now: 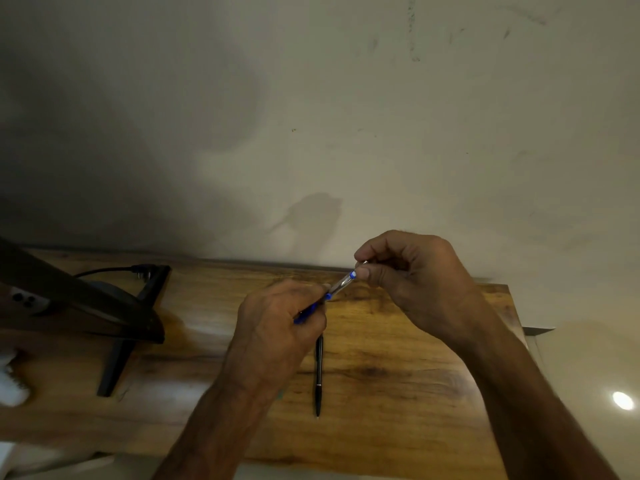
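Two hands share one blue pen (341, 284), held just above the far part of the wooden table (398, 410). The pen's long axis runs on a slant, from low and left, nearer the person, to high and right toward the wall (346, 133).

The left hand (277, 327) has its fingers curled round the lower, blue-sleeved end, and only a short piece of blue shows below the knuckles. The right hand (412, 282) pinches the upper end between thumb and forefinger, right at the blue-and-white ring where the clear barrel ends. A thin bright tip pokes out just beyond the fingertips (363, 273). Between the two grips only a short stretch of clear barrel is bare.

The work looks like taking the pen apart, or putting it together, at that upper joint. Any pull or twist would therefore have to follow the slant, up and right away from the left hand, which serves as the anchor. Whether the right hand holds a cap or a nose cone is too small to tell.

One black pen (318, 372) lies flat on the table, pointing toward the person, its far end hidden behind the left hand. A dark monitor stand (114, 362) sits well to the left.
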